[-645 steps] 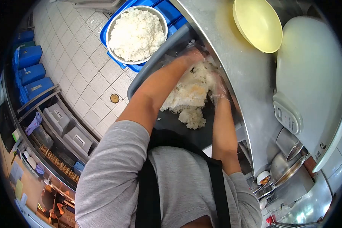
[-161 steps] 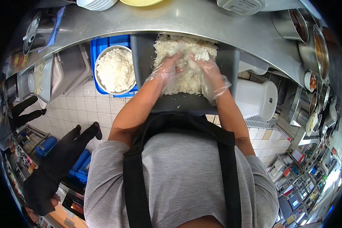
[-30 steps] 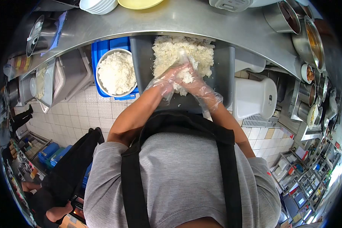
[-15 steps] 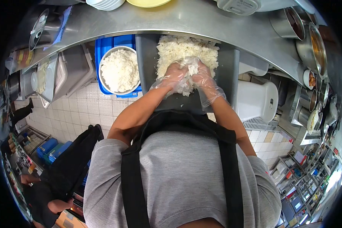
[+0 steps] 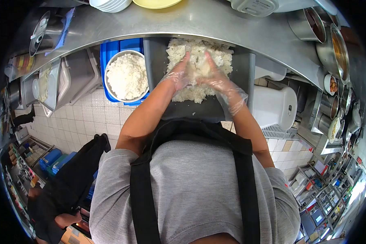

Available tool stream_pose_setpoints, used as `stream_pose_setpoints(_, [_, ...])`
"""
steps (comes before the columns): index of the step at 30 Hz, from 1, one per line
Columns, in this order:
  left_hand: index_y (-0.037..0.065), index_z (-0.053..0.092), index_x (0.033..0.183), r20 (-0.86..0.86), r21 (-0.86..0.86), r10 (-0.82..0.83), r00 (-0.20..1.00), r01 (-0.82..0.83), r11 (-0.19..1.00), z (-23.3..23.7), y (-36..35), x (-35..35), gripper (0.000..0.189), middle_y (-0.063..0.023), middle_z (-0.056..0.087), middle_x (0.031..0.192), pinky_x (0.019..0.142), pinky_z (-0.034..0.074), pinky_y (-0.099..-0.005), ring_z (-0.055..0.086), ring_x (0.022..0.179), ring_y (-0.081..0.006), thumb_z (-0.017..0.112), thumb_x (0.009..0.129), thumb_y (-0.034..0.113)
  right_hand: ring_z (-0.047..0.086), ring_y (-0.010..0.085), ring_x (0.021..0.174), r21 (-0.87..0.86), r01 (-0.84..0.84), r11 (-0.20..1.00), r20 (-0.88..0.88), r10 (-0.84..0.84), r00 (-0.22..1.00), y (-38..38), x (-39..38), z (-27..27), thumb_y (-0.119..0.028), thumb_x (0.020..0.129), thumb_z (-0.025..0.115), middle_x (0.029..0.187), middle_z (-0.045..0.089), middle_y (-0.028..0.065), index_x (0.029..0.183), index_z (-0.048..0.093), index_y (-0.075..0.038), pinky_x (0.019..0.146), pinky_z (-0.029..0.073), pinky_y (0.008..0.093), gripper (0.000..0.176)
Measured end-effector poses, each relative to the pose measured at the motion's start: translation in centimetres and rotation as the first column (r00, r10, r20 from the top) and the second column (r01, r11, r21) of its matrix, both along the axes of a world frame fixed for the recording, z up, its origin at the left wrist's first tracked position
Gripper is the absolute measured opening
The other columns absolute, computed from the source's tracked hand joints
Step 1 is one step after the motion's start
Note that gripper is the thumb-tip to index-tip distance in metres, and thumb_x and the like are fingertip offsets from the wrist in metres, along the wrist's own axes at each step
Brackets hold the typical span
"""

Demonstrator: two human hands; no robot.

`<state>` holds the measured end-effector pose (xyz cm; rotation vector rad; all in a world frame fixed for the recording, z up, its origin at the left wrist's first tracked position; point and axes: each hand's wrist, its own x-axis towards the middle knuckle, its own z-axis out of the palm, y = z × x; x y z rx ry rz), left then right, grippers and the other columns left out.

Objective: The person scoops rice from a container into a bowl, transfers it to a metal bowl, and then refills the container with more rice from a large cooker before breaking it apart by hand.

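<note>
Cooked white rice [image 5: 199, 94] lies in a layer in a deep grey bin [image 5: 158, 73]. My left hand [image 5: 180, 74], in a clear plastic glove, is over the left part of the rice, one digit stretched toward the far side. Opposite it, my right hand [image 5: 218, 79], gloved the same way, has its fingers apart and is slightly blurred. Between the two hands there is a gap with rice below. Whether the fingertips touch the rice is hard to make out. Left of the bin, a round metal bowl [image 5: 106, 81] holds a heap of white rice [image 5: 128, 77].
A steel counter [image 5: 158, 23] runs along the far side, with stacked white bowls [image 5: 111, 5] and a yellow plate [image 5: 156, 3]. The metal bowl rests on a blue lid or crate [image 5: 110, 46]. A white plastic stool [image 5: 274, 106] stands right. Another person [image 5: 65, 183] is at lower left.
My hands were together around a clump of rice; now they have parted and opened, and the clump is no longer between them. The other person has shifted slightly.
</note>
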<state>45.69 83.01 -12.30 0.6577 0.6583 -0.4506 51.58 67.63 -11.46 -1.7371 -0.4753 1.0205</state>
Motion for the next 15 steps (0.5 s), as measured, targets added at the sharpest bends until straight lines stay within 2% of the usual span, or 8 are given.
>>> stream_pose_setpoints(2, [0.001,0.018,0.144,-0.154,0.126,-0.041,0.987,0.061,0.99,1.0,-1.2,0.1,0.098,-0.0203,0.019,0.149,0.111,0.021,-0.0399,0.021,0.137,-0.0315,0.046,0.08,0.07,0.035,0.0383,0.129,-0.278,-0.169,0.946,0.15,0.216,0.965,0.5,-0.8,0.6,-0.039,0.066,0.078,0.141,0.032,0.0264,0.147,0.0,-0.01,0.099,0.04,0.0397,0.116])
stream_pose_setpoints(3, [-0.005,0.012,0.143,-0.091,0.318,-0.2,0.976,0.219,0.922,1.9,-1.5,0.3,0.104,-0.0226,0.011,0.15,0.111,0.018,-0.0369,0.013,0.139,-0.0297,0.048,0.08,0.07,0.044,0.0385,0.123,-0.159,-0.008,0.987,0.413,0.074,0.908,1.2,-2.1,0.5,-0.034,0.065,0.074,0.129,0.045,0.0293,0.143,0.022,-0.007,0.094,0.044,0.0393,0.097])
stream_pose_setpoints(6, [-0.011,0.012,0.14,0.002,0.585,-0.409,0.912,0.331,0.74,1.1,-1.2,0.2,0.108,-0.0252,0.006,0.15,0.112,0.016,-0.0344,0.008,0.14,-0.0284,0.05,0.079,0.069,0.057,0.0332,0.108,-0.643,-0.21,0.737,0.082,0.338,0.937,2.9,-0.1,1.7,-0.032,0.066,0.073,0.112,0.06,0.0235,0.121,0.054,-0.004,0.092,0.044,0.0368,0.064])
stream_pose_setpoints(7, [-0.015,0.014,0.138,-0.077,0.744,-0.435,0.897,0.342,0.574,0.8,-1.5,0.3,0.108,-0.0306,0.03,0.139,0.103,0.033,-0.0373,0.04,0.126,-0.0323,0.052,0.079,0.067,0.059,0.0321,0.103,-0.608,-0.13,0.783,0.145,0.271,0.952,2.9,-0.3,2.2,-0.03,0.067,0.071,0.106,0.062,0.0219,0.113,0.058,-0.004,0.089,0.046,0.0365,0.054])
stream_pose_setpoints(9, [-0.016,0.024,0.134,-0.104,0.68,-0.407,0.907,0.364,0.637,1.5,-1.2,0.1,0.101,-0.0273,0.048,0.119,0.084,0.045,-0.0368,0.056,0.094,-0.0286,0.055,0.08,0.064,0.063,0.03,0.091,-0.514,0.03,0.857,0.269,0.128,0.955,2.7,-0.5,2.9,-0.027,0.07,0.068,0.093,0.066,0.0185,0.097,0.064,-0.002,0.082,0.048,0.036,0.037])
stream_pose_setpoints(10, [-0.016,0.029,0.131,-0.117,0.646,-0.395,0.911,0.372,0.666,2.1,-1.1,0.1,0.097,-0.0256,0.057,0.108,0.074,0.051,-0.0365,0.063,0.078,-0.0267,0.056,0.08,0.062,0.063,0.029,0.09,-0.484,0.008,0.875,0.241,0.125,0.962,2.6,-0.3,2.9,-0.025,0.072,0.067,0.093,0.066,0.0173,0.098,0.064,-0.003,0.081,0.049,0.0352,0.034])
stream_pose_setpoints(13, [-0.014,0.045,0.115,-0.106,0.688,-0.329,0.938,0.309,0.657,0.6,-1.4,0.1,0.077,-0.0155,0.061,0.08,0.049,0.047,-0.0348,0.052,0.044,-0.0178,0.059,0.083,0.054,0.063,0.0272,0.085,-0.355,0.02,0.935,0.224,0.064,0.973,1.7,0.2,1.8,-0.022,0.076,0.065,0.093,0.066,0.0155,0.101,0.063,-0.006,0.078,0.049,0.0342,0.03])
stream_pose_setpoints(15, [-0.011,0.05,0.116,-0.105,0.685,-0.318,0.942,0.3,0.664,1.4,-1.2,0.2,0.076,-0.0182,0.062,0.076,0.058,0.049,-0.0356,0.059,0.06,-0.023,0.053,0.084,0.058,0.064,0.0279,0.082,-0.207,0.12,0.971,0.294,-0.055,0.954,1.0,0.2,0.6,-0.021,0.077,0.065,0.093,0.066,0.0169,0.104,0.062,-0.009,0.076,0.049,0.0352,0.03])
